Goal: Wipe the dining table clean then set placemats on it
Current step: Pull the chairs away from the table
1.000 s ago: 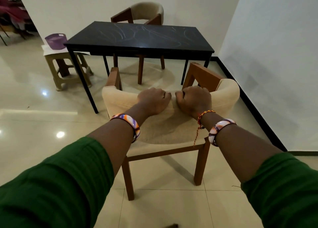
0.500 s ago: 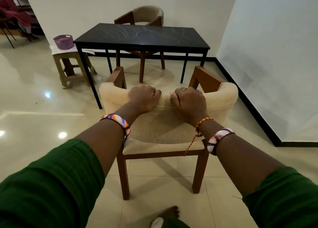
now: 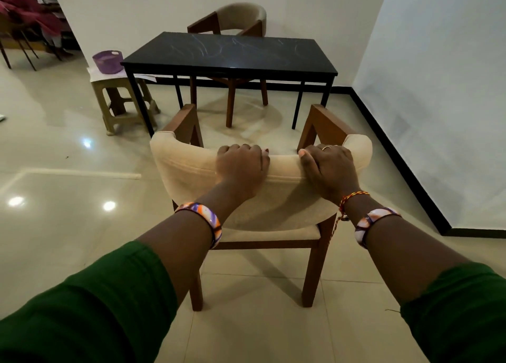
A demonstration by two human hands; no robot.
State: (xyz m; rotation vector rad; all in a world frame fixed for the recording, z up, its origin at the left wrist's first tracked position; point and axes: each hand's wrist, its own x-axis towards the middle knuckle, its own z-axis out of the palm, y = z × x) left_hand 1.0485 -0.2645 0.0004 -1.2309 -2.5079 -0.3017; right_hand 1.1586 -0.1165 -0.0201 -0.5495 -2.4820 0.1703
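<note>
The black dining table (image 3: 230,53) stands ahead near the wall, its top marked with pale smears. Between me and the table is a beige padded chair (image 3: 186,165) with brown wooden legs. My left hand (image 3: 242,166) grips the top of its curved backrest left of centre. My right hand (image 3: 328,168) grips the same backrest further right. The chair stands clear of the table's near edge. No placemats or cloth can be made out.
A second beige chair (image 3: 241,17) sits behind the table by the wall. Left of the table, a tan plastic stool (image 3: 120,105) carries a purple basket (image 3: 108,61) on white sheets. A white wall (image 3: 438,102) with black skirting runs along the right. Shiny tile floor surrounds everything.
The chair and I have moved back from the table, so the gap to it has grown. My hands have spread further apart along the backrest.
</note>
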